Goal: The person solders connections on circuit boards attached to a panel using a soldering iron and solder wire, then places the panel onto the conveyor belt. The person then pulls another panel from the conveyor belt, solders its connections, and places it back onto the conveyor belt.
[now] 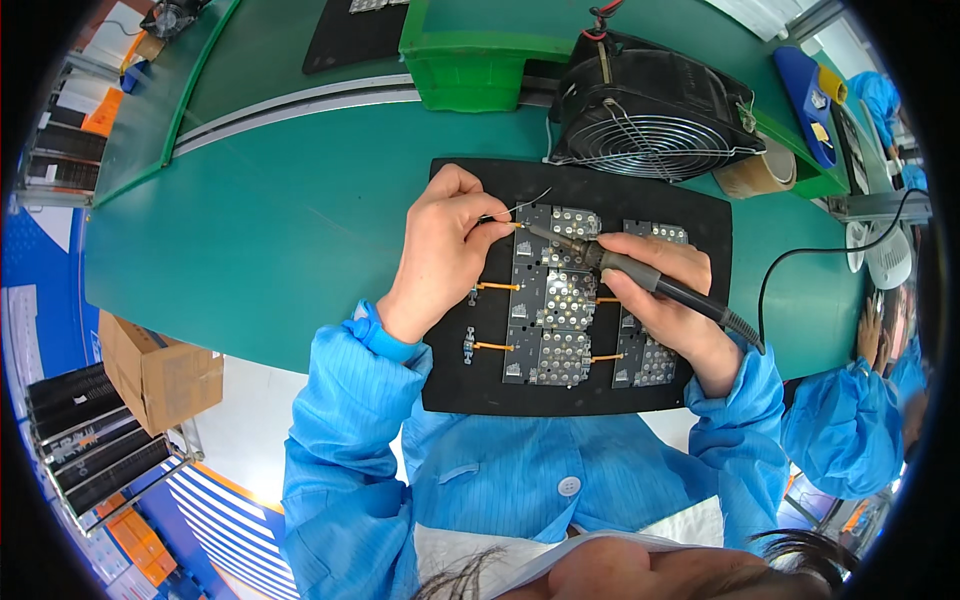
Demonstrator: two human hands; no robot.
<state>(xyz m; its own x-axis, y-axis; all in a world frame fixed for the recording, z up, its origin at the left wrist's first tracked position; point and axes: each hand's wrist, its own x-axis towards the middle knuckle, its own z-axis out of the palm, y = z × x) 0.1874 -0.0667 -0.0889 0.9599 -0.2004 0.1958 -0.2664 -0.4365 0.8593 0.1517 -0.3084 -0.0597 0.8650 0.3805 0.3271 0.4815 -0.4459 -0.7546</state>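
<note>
My right hand (668, 290) is closed around a soldering iron (702, 303), whose tip points left to the top left corner of a dark circuit board panel (525, 330). Pinched in my left hand (440, 245) is a thin solder wire (538, 197), its free end rising past the iron's tip. An orange flex strip (515, 225) also shows at those fingertips; whether they grip it I cannot tell. Two lower orange strips (497, 287) join small connectors to the panel's left edge. A second panel (630, 375) lies partly under my right hand. Both panels rest on a black mat (455, 385).
Behind the mat stands a black fan (640, 125) with a wire guard, beside a green bin (465, 75). A tape roll (757, 172) sits right of the fan. The iron's cord (765, 285) loops at right. A co-worker's blue sleeve (845, 430) is at far right.
</note>
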